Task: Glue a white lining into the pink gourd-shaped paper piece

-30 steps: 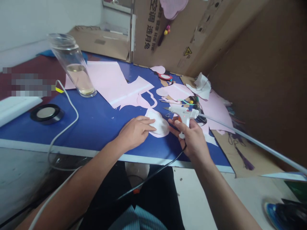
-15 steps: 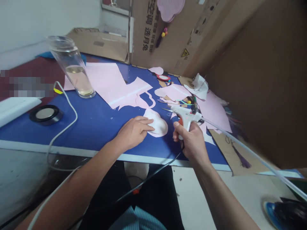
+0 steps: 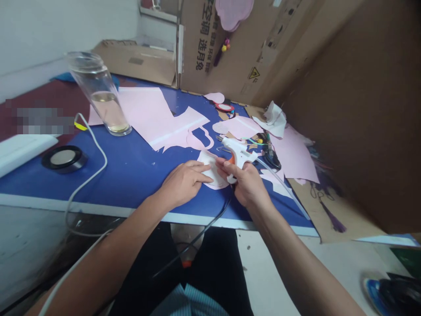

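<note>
My right hand [image 3: 247,181] grips a white hot glue gun [image 3: 241,153] with an orange trigger. A long clear glue stick [image 3: 284,186] sticks out of its back, and a black cord [image 3: 215,217] hangs from the handle. Flat on the table beneath my hands lies a layered white and pink cut-out [image 3: 212,166] with a wavy outline. My left hand [image 3: 184,182] rests on its left side with fingers stretched out, pressing it down. The fingers of my right hand reach over the cut-out's right side and hide part of it.
Pink sheets [image 3: 148,112] and scraps lie on the blue table [image 3: 131,175]. A glass of pale liquid [image 3: 110,109] and a roll of black tape [image 3: 64,158] stand to the left. Cardboard panels [image 3: 226,61] rise behind. A purple tassel [image 3: 335,221] lies at the right.
My right hand has moved left with the glue gun, from beside the cut-out to over its right edge. The glue stick now slopes down to the table. My left hand stays put.
</note>
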The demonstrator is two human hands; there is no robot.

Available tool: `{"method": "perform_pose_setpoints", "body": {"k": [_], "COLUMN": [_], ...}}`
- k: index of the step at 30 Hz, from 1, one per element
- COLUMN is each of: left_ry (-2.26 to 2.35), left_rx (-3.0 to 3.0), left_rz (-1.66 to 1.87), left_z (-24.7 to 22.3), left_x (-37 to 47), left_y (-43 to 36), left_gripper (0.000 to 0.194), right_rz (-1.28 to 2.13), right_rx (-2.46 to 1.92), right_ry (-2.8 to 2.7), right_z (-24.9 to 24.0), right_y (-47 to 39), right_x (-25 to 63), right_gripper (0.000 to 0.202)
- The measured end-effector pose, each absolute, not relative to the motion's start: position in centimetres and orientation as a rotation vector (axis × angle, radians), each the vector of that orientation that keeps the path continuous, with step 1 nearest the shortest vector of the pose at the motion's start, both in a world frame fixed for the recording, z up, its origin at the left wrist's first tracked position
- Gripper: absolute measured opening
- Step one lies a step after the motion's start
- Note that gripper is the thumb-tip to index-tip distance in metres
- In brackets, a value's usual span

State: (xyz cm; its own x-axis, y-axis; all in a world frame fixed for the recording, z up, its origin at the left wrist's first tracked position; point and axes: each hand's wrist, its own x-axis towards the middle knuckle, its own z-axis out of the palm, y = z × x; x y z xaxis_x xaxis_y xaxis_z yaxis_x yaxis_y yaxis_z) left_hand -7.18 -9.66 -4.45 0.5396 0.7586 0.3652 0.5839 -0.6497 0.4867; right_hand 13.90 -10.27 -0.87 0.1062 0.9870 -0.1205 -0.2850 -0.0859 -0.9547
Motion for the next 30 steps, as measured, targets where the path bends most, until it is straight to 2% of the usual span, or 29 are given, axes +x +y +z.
{"method": "perform_pose_setpoints", "body": {"k": [4,10,14,30], "left_ry": [1.110,1.099,1.104,1.046], "left_rx": [2.475,2.473,2.476,2.590], "left_rz": [0.791,0.810,0.799,0.743], "left_z": [-4.4,-4.6,-4.4,-4.3], "left_x": [-7.2,-7.2,-7.1,-7.6], "left_y": [-9.7,-9.6,-9.7,-9.8], "left_gripper": [0.052,0.051,0.049,0.053], "right_rz": [1.261,1.431,1.353,1.373], "right_rx": [-1.132,-1.098,-1.136,-1.077], "right_ry": [-0.818,-0.723,-0.677,-0.673], "right_z": [-0.7,0.1,0.1,-1.2], "right_y": [-10.5,-12.2,-12.8,-11.0], "right_x": [14.0,13.0,13.8,14.2], "right_gripper": [0.042,0.042,0.049,0.036]}}
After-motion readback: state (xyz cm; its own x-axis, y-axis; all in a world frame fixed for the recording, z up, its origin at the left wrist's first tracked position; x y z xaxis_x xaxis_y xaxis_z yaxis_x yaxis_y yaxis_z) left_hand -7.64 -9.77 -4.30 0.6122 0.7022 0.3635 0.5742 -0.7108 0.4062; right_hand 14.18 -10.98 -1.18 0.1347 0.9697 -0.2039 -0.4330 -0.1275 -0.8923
